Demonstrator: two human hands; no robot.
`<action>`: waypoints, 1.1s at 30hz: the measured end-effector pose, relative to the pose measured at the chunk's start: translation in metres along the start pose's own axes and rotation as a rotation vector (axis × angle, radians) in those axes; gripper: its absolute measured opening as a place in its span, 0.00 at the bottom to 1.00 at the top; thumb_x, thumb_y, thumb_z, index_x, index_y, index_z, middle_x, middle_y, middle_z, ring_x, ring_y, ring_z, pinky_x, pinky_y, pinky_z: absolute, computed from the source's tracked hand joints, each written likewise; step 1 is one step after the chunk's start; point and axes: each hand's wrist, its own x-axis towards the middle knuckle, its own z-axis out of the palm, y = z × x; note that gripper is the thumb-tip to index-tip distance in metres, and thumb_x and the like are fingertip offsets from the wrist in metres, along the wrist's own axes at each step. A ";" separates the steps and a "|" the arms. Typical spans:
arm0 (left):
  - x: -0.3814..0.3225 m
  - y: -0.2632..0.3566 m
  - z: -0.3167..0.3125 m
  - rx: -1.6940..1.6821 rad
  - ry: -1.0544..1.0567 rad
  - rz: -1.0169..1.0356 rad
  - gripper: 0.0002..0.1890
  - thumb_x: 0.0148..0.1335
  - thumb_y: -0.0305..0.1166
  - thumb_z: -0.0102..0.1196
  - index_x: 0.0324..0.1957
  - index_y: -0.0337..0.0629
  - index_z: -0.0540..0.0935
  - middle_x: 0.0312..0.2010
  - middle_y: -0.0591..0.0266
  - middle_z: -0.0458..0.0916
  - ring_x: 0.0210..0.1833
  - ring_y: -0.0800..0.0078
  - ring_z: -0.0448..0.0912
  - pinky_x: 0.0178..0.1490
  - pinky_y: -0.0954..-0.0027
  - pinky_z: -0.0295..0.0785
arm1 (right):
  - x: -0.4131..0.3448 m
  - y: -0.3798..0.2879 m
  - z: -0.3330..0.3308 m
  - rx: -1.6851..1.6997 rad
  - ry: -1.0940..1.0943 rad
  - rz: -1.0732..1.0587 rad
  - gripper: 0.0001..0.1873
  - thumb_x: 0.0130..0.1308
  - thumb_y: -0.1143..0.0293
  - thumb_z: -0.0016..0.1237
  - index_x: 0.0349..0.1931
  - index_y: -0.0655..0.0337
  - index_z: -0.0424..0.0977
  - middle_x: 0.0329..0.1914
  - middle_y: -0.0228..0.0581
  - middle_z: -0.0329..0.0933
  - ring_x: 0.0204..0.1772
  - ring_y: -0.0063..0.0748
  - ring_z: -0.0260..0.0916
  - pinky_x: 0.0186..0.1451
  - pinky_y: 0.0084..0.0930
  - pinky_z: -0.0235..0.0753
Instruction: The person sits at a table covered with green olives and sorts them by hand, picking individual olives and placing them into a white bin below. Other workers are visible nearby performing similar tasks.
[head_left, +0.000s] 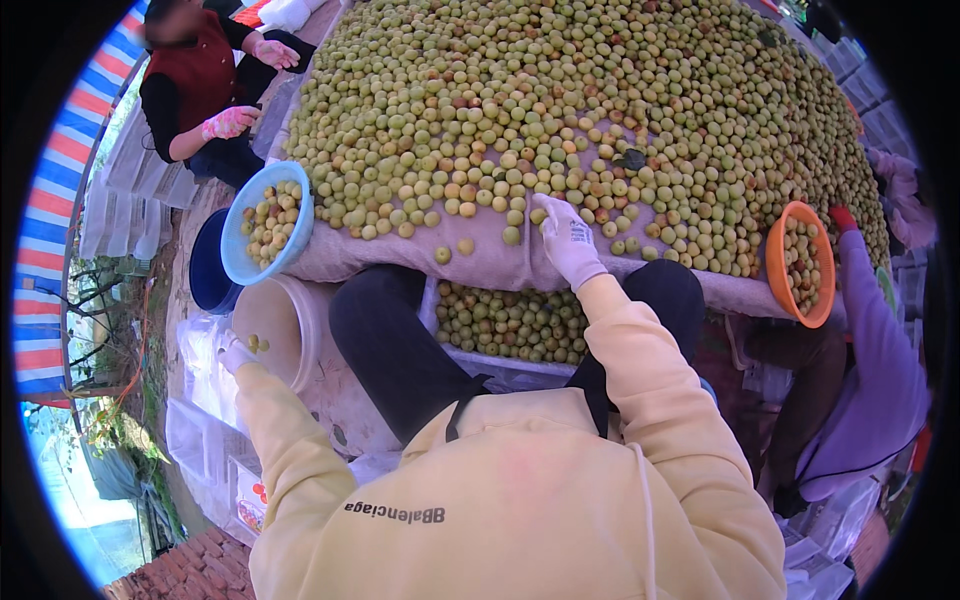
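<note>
Small round green-yellow fruits (465, 97), some with brownish patches, lie heaped on a cloth-covered table (480, 244) before me. My right hand (568, 238), in a white glove, is at the near edge of the heap, with fingertips beside a single fruit (538, 216); whether it grips that fruit cannot be told. Low on the left, my gloved left hand (238, 355) is by the rim of a large whitish bucket (306, 334). A few fruits (257, 343) show just beside its fingers, against the bucket's opening. Its grip is unclear.
A light-blue basket (306, 217) of fruit stands at the table's left corner, above a dark-blue bucket (208, 262). An orange basket (772, 262) stands at the right. Between my knees is a fruit-filled crate (510, 361). Co-workers sit left (187, 82) and right (874, 360).
</note>
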 end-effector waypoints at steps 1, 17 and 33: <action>-0.020 0.013 0.002 0.094 0.130 0.133 0.17 0.74 0.37 0.52 0.58 0.36 0.77 0.48 0.56 0.82 0.48 0.66 0.81 0.55 0.59 0.77 | 0.013 -0.004 0.002 -0.121 -0.028 -0.086 0.21 0.69 0.77 0.44 0.61 0.56 0.75 0.64 0.45 0.76 0.64 0.47 0.75 0.67 0.40 0.74; -0.239 0.072 0.294 0.801 -0.708 1.214 0.34 0.68 0.56 0.52 0.73 0.55 0.68 0.72 0.59 0.70 0.73 0.49 0.68 0.77 0.44 0.53 | 0.032 0.004 -0.040 -0.176 0.189 0.015 0.12 0.64 0.70 0.52 0.48 0.52 0.77 0.53 0.45 0.77 0.53 0.52 0.79 0.55 0.42 0.79; -0.366 0.024 0.237 0.901 -1.005 1.276 0.32 0.69 0.57 0.51 0.74 0.67 0.68 0.79 0.51 0.56 0.81 0.41 0.49 0.78 0.34 0.44 | 0.016 0.034 -0.042 -0.397 -0.032 0.322 0.42 0.63 0.75 0.45 0.80 0.47 0.50 0.82 0.41 0.55 0.68 0.52 0.73 0.65 0.42 0.76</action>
